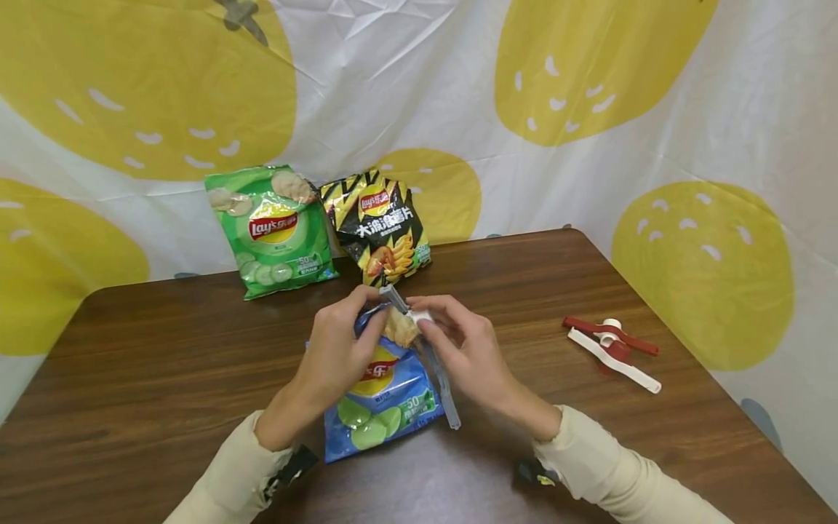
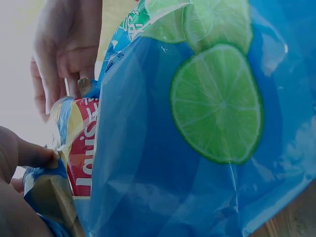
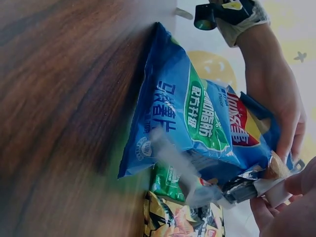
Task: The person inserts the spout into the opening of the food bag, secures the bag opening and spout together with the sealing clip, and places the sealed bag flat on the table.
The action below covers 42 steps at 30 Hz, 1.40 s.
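Sleeves (image 1: 225, 469) overhang brown table (image 1: 164, 364); printed cloth (image 1: 406, 94) behind.

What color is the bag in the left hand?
Mostly blue; the bag shows best in the left wrist view.

2 bags (image 1: 278, 244) block passage beyond the blue bag (image 1: 386, 399); leftward, table (image 1: 177, 386) gives room.

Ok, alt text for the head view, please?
A person's left hand pinches the top of a blue chip bag while the right hand holds a gray clip there. A green bag and a black bag stand behind; a red clip and a white clip lie to the right on the brown table.
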Each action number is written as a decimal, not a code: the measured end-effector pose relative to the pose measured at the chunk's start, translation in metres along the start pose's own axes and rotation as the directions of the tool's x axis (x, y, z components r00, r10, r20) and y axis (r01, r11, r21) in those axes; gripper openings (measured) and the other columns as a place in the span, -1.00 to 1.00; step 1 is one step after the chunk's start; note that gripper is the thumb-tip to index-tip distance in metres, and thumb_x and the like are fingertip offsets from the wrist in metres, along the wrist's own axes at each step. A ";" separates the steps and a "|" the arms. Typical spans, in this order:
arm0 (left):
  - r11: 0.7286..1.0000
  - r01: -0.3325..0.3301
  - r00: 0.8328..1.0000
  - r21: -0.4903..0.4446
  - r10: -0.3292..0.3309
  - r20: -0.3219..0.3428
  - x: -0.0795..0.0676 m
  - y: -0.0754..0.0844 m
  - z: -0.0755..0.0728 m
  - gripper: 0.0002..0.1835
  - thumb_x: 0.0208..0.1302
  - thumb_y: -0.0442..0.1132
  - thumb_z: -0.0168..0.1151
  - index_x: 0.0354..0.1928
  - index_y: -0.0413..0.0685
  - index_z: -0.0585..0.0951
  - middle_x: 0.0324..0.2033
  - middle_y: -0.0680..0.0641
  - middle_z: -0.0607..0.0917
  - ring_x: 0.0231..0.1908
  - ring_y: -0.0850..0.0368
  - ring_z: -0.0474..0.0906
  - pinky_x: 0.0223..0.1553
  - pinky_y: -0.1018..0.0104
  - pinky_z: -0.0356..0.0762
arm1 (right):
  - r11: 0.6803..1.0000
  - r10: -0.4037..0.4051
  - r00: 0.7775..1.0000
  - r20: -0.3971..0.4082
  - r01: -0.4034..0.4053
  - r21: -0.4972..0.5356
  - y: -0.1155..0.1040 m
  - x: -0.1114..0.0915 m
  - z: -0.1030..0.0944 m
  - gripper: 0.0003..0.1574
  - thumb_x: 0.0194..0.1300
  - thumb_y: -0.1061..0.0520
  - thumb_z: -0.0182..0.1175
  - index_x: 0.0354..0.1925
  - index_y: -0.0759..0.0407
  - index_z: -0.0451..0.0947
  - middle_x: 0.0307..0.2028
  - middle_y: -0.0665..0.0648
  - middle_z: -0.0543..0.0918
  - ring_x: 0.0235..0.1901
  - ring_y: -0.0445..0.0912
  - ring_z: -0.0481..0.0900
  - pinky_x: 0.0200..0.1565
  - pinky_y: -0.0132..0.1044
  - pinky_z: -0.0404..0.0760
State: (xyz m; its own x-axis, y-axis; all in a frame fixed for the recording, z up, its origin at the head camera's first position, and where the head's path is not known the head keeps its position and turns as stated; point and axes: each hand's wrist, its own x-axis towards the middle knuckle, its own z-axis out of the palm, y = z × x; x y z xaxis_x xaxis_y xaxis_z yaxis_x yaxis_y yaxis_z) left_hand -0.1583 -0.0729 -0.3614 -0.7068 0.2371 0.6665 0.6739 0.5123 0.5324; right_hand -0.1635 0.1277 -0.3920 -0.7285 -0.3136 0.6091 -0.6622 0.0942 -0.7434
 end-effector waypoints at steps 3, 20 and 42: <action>0.999 0.015 1.000 -0.031 -0.014 0.027 -0.001 -0.001 0.001 -0.81 0.35 -0.38 0.24 -0.02 -0.21 0.59 -0.36 -0.04 0.70 -0.41 0.21 0.57 -0.39 0.31 0.56 | 1.000 0.018 1.000 0.025 -0.018 -0.020 -0.001 0.001 0.001 -0.66 0.46 0.29 0.10 0.16 0.28 0.52 0.10 0.18 0.66 0.06 -0.05 0.65 0.00 -0.25 0.64; 0.996 0.070 0.998 -0.057 -0.070 0.009 0.001 0.001 -0.002 -0.93 0.36 -0.35 0.24 -0.16 -0.15 0.58 -0.33 -0.03 0.70 -0.38 0.21 0.56 -0.38 0.28 0.53 | 0.991 0.011 0.995 0.095 0.002 -0.133 -0.001 0.000 0.000 -0.60 0.51 0.20 0.06 0.25 0.13 0.54 0.09 0.03 0.67 -0.04 -0.15 0.64 -0.03 -0.27 0.62; 0.996 0.089 0.994 -0.032 -0.087 0.066 0.003 -0.008 -0.009 -0.91 0.41 -0.29 0.20 -0.14 -0.12 0.64 -0.30 -0.03 0.73 -0.36 0.21 0.60 -0.35 0.28 0.58 | 0.830 0.191 0.958 0.215 -0.041 -0.557 0.063 0.015 -0.042 -0.88 0.34 0.27 0.26 -0.21 0.32 0.69 -0.29 0.14 0.76 -0.29 -0.08 0.70 -0.23 -0.20 0.65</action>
State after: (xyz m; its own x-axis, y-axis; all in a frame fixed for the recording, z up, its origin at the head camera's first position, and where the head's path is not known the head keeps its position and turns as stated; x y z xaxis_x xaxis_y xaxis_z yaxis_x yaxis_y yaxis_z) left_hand -0.1645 -0.0839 -0.3591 -0.7753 0.2458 0.5818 0.6148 0.5046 0.6061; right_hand -0.2239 0.1683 -0.4184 -0.7866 -0.4854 0.3817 -0.6175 0.6172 -0.4876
